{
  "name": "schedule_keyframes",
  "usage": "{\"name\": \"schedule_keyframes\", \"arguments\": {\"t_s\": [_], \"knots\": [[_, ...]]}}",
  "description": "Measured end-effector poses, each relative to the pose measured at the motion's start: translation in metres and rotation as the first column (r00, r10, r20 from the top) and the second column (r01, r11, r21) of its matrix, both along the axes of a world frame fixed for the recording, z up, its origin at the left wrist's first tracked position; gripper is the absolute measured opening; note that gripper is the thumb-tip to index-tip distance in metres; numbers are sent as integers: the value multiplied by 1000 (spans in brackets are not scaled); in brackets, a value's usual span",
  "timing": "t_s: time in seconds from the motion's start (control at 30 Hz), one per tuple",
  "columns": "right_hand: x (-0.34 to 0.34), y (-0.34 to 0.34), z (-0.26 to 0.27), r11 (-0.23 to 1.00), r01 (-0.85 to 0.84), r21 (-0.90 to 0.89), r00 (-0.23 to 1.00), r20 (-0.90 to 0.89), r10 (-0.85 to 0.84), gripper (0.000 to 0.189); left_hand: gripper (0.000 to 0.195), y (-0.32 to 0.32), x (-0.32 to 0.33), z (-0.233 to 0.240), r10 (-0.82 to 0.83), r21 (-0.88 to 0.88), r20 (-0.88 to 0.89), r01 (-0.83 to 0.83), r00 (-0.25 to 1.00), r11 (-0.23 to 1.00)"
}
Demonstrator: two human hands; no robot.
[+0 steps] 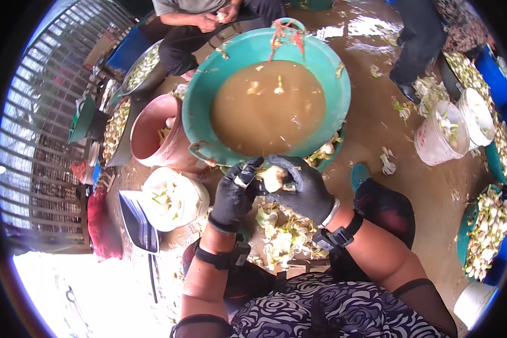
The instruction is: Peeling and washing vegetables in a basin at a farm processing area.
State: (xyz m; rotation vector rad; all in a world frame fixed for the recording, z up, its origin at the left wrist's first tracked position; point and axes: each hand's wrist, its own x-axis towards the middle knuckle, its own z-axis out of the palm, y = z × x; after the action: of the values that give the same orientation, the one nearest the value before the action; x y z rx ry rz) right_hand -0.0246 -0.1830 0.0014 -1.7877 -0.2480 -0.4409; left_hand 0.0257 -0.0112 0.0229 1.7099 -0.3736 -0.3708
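My left hand (236,194) and my right hand (302,188), both in black gloves, meet at the near rim of a large green plastic tub (194,105). Between them is a pale bulb with a brownish patch, which looks like garlic (273,178); the right fingers grip its right side. The left fingers are curled around a small tool with a pale metallic part (244,179), partly hidden, against the bulb's left side. Muddy water (270,114) fills the tub's bottom, with a few bulb pieces in it. Below my hands lies a heap of pale peelings (287,236).
Left stand a pink bucket (152,126), a white bucket (198,198) with trimmed bulbs and a dustpan (139,224). White buckets (435,143) and tubs of bulbs (488,236) line the right. A person (194,21) sits beyond the tub; another person's leg (418,46) is at upper right.
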Motion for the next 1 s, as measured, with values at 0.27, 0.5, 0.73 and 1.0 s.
{"name": "schedule_keyframes", "arguments": {"t_s": [0.27,0.5,0.73,1.0], "knots": [[-14,32,-14,997,-77,31,989,-122,80,55,24,18,-26,-16,93,-347,-280,-191,955,918],[-3,25,-38,975,-189,112,934,-285,214,58,27,44,-35,-53,-55,-673,-280,-156,958,723],[2,43,-22,990,-104,-95,973,-216,82,51,25,44,-22,-36,27,-440,-305,-166,952,882],[7,19,-54,938,-101,-331,962,-274,7,40,26,48,-18,-39,45,-287,-67,-63,997,956]]}}
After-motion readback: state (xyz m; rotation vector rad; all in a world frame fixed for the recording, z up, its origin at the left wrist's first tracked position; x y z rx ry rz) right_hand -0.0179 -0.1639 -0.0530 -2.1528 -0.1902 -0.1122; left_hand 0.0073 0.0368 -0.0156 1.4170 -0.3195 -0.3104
